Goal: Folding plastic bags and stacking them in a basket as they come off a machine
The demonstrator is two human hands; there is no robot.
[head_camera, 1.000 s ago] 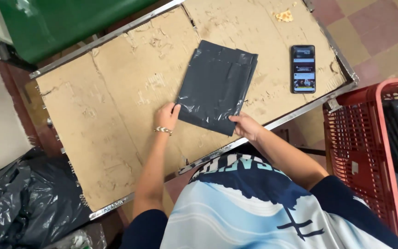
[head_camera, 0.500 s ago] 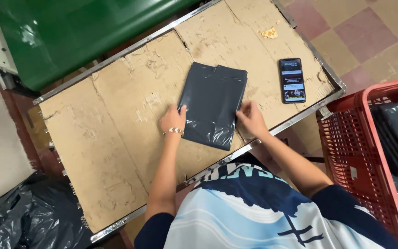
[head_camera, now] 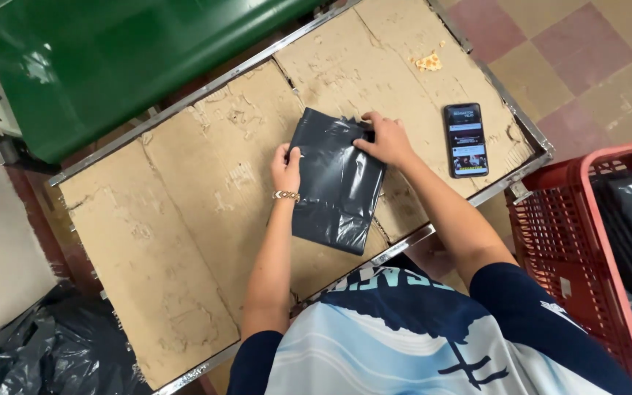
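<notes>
A dark grey plastic mailer bag lies flat on a cardboard-covered table. My left hand presses on the bag's left edge; a beaded bracelet sits on that wrist. My right hand rests on the bag's upper right corner, fingers curled over the folded top edge. Both arms reach in from the bottom of the view.
A smartphone with a lit screen lies on the table to the right of the bag. A red plastic basket holding dark bags stands at the right. A green surface runs behind the table. Black plastic bags lie at lower left.
My right hand has moved from the bag's near right edge up to its far top corner. My left hand has shifted slightly up the left edge. The bag stays on the table.
</notes>
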